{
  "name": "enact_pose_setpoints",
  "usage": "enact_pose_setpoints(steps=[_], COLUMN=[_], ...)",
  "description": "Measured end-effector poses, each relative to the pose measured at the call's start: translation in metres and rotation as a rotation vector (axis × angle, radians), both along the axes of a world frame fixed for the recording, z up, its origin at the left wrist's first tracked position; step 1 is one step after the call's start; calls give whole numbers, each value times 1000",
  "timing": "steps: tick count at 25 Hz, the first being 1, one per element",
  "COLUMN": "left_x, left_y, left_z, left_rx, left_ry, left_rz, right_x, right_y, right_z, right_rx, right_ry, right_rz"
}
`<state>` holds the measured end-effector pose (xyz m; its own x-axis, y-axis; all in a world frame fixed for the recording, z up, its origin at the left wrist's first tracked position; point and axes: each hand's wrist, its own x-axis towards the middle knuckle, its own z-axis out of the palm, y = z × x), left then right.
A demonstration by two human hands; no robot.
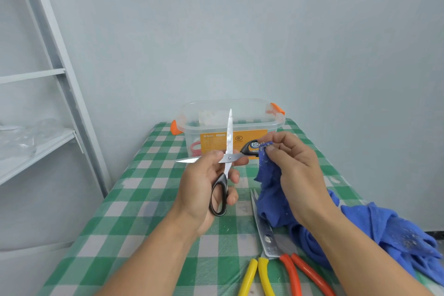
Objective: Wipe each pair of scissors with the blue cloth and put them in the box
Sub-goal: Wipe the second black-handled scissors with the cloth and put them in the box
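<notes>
From the head view, the left hand [206,182] grips the black-handled steel scissors [229,157] around the pivot. It holds them up over the counter [134,199], which is covered in green and white check. The blades are spread wide in a cross, probably so the cloth can reach every surface. One blade points up in front of the box and the other points left.

The right hand [295,166] pinches a fold of the blue terry cloth [271,187] against the scissors' upper black handle, apparently rubbing it. The rest of the cloth trails down to the counter and bunches at the right.

Against the wall behind the scissors stands the clear plastic box [259,125], which has orange latches and no lid, ready to receive them. Through its wall a pink handle [195,148] shows, likely a pair already stowed. I cannot tell what else it holds.

Near the front edge, the yellow-handled pair [254,271] and the orange-handled pair [290,269] lie side by side. Their blades are together and touch the cloth's edge, and both seem to be waiting for wiping.
</notes>
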<state>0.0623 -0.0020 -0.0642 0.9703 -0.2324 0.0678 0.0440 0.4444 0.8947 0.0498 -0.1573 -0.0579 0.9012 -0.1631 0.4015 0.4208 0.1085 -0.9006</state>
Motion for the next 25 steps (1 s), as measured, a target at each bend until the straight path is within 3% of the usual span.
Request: enact_pose_setpoints(steps=[11,15,25], left_x=[1,1,-5], left_y=[0,-1,-3], left_z=[0,2,3], left_rx=[-55,-42,63], left_ry=[-41,-20,-44], left_rz=[-9,53,71], right_x=[0,0,-2], right_y=[-7,-7,-17], right_z=[1,2,5], right_rx=[-77,-168,-234], right_ry=[-42,-128,-104], right_rz=[-5,-21,23])
